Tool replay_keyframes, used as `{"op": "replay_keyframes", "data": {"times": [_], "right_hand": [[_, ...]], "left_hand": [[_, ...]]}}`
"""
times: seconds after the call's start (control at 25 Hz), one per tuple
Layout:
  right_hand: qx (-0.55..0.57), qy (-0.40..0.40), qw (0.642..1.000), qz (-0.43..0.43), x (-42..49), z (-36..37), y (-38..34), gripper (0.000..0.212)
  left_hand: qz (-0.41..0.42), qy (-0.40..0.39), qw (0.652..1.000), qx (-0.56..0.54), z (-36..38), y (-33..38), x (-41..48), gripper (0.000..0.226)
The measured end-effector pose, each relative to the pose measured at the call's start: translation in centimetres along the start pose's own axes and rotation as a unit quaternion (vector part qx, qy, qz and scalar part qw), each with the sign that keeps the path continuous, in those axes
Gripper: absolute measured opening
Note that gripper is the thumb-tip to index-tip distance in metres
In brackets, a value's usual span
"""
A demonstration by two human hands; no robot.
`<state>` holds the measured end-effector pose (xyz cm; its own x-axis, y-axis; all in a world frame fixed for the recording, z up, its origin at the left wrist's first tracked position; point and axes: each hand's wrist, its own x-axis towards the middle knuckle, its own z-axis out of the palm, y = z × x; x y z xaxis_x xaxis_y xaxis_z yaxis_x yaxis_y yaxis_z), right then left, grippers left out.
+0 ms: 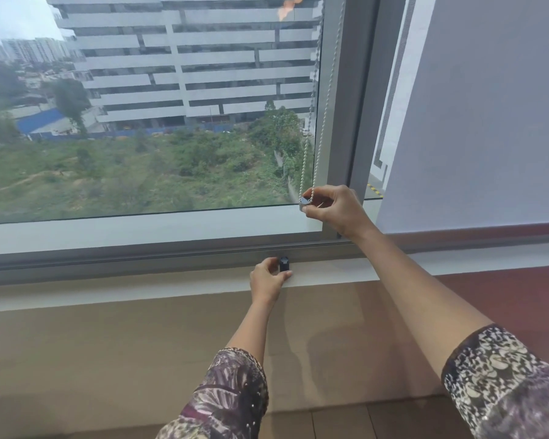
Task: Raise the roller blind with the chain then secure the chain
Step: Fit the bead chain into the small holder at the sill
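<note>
Securing step. My left hand [268, 278] pinched the small black plastic clip [284, 263] on the smooth pale sill [330, 274]. Beyond it, my right hand [332, 209] was closed on the grey tensioner [305, 201] at the bottom of the white beaded chain [322, 122] loop, hanging beside the metal window frame [358, 106]. Judged next: lower the loop and seat it in the clip.

Soft overcast daylight enters through the window [140, 122]; edges bow, and an orange glare spot [287, 7] shows up top.
</note>
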<state>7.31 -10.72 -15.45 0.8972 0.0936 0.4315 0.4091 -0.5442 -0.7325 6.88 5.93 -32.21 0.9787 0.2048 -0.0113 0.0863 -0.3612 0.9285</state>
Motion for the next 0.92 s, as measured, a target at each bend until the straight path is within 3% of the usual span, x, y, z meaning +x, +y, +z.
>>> {"op": "replay_keyframes", "data": {"times": [0.36,0.52,0.64,0.92], "right_hand": [[0.005,0.006,1.0,0.006,0.2,-0.1,0.7,0.019],[0.041,-0.001,0.999,0.014,0.1,-0.2,1.3,0.021],[0.071,-0.008,0.997,0.026,0.0,-0.5,1.6,0.024],[0.102,-0.022,0.994,0.021,-0.9,-1.2,1.6,0.024]], "left_hand": [[0.013,0.0,0.999,0.042,1.8,-1.3,1.9,0.033],[0.076,-0.029,0.997,-0.007,1.2,0.8,2.0,0.018],[0.138,-0.044,0.987,-0.069,0.4,4.4,1.7,0.019],[0.189,-0.101,0.962,-0.167,-1.6,9.9,1.0,0.025]]}}
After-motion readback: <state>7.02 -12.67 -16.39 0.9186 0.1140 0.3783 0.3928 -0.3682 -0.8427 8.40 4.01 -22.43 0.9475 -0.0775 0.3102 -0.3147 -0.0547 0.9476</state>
